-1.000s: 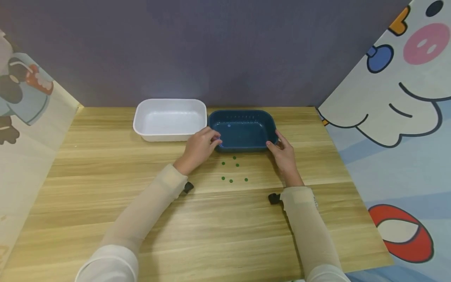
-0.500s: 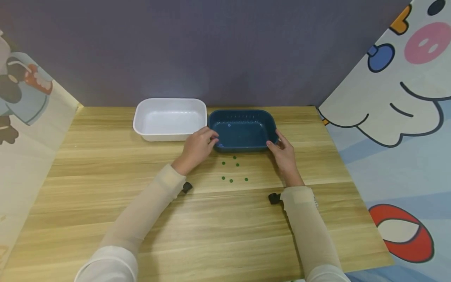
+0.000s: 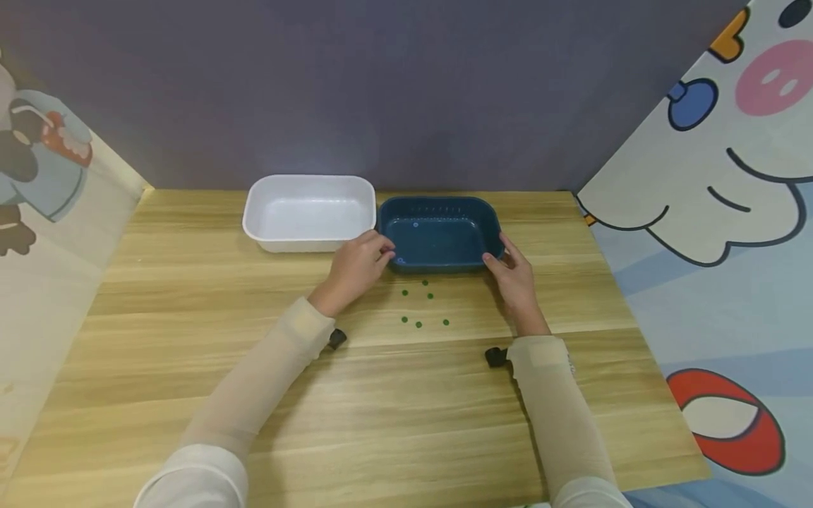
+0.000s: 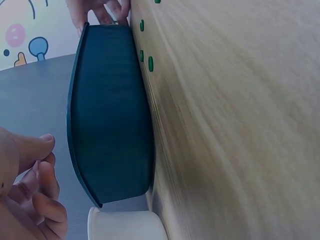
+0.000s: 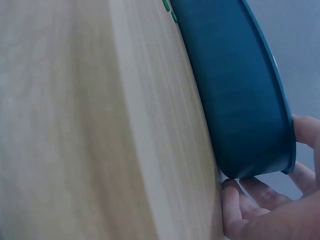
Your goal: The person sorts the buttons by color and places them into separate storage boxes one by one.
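A dark teal rectangular basin stands on the wooden table. My right hand holds its right end, thumb at the rim and fingers around the outer wall. At the basin's front left corner, my left hand has its fingers curled and thumb against the forefinger; nothing shows between them in the left wrist view. That hand appears beside the basin's rim there. Two small pale blue ring marks show inside the basin. Several small green discs lie scattered on the wood in front of it.
A white rectangular basin stands directly left of the teal one, near the table's back edge. Behind both rises a grey partition. Cartoon-printed panels flank the table left and right.
Over the last second my left hand has drawn back slightly to the left from the basin's corner. The right hand keeps its hold, and the basins and green discs stay in place.
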Tool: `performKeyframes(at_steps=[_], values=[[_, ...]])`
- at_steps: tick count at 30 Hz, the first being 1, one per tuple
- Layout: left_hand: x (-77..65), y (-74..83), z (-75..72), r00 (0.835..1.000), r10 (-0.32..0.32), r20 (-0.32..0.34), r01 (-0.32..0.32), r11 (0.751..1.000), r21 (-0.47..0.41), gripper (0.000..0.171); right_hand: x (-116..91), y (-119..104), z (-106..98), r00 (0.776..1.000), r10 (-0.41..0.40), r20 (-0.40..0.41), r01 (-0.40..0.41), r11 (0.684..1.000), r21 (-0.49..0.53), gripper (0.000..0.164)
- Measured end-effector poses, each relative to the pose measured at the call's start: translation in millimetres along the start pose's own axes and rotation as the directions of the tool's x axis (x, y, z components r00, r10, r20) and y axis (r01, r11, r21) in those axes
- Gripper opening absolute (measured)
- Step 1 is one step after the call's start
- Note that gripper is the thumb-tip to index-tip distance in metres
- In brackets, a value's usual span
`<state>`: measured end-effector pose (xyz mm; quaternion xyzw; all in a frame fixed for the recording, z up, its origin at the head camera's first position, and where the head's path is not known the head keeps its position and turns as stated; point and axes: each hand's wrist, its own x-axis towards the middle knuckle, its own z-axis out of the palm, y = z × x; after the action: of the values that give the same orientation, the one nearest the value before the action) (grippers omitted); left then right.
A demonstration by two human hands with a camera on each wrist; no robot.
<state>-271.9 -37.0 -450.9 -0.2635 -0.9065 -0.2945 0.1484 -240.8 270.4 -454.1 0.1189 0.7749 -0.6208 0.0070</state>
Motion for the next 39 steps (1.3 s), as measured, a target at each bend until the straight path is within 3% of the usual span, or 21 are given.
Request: performKeyframes(at_steps=[11,18,32,39], values=[[-5.4,5.2,-8.0,0.998,-0.016,0.062,0.015,0.999,0.03,0.01,-4.6,-7.4,1.5,1.0,0.0,-0.005,0.0,1.0,0.007,0.068],[-16.5,5.8,-13.1,0.99,-0.039,0.138,0.029,0.997,0.071,0.008,-4.6,-7.7,2.2,1.0,0.003,0.0,-0.003,1.0,0.01,0.068],[-28.2,6.6,-19.3,0.987,-0.06,0.148,0.05,0.996,0.073,0.012,-2.5,-5.0,0.9,1.0,-0.012,0.004,0.012,1.0,0.004,0.069],[-32.2,6.3,-21.4,0.988,-0.065,0.139,0.055,0.996,0.074,0.012,15.9,20.2,-2.9,1.0,-0.012,-0.025,0.013,1.0,0.019,0.067]])
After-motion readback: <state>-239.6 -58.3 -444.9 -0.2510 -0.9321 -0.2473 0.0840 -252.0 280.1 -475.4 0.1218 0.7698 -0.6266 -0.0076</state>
